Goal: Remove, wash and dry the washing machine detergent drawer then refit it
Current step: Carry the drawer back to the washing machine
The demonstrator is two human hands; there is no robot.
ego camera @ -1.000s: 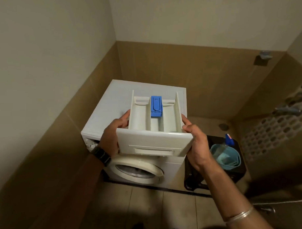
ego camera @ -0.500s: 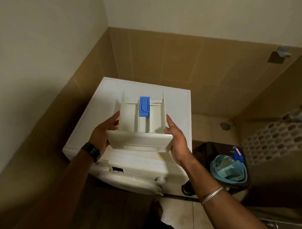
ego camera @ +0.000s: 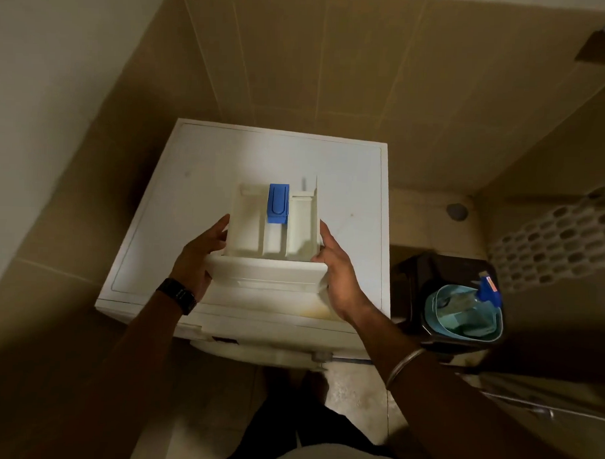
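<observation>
The white detergent drawer (ego camera: 270, 240), with a blue insert (ego camera: 278, 203) in its middle compartment, is out of the machine and sits over the top of the white washing machine (ego camera: 192, 205). My left hand (ego camera: 199, 256) grips its left side near the front panel. My right hand (ego camera: 337, 271) grips its right side. I cannot tell whether the drawer rests on the lid or hovers just above it. The empty drawer slot at the machine's front top left is mostly hidden from this angle.
A black bin (ego camera: 412, 284) stands right of the machine, holding a teal bucket (ego camera: 462, 314) with a blue spray bottle (ego camera: 487, 287). A perforated white basket (ego camera: 551, 238) is at the far right. Tiled walls close in behind and left. A floor drain (ego camera: 456, 211) lies in the corner.
I have stepped closer and look more steeply down. The drawer, held in both hands, has moved forward and lower, over the machine's lid.
</observation>
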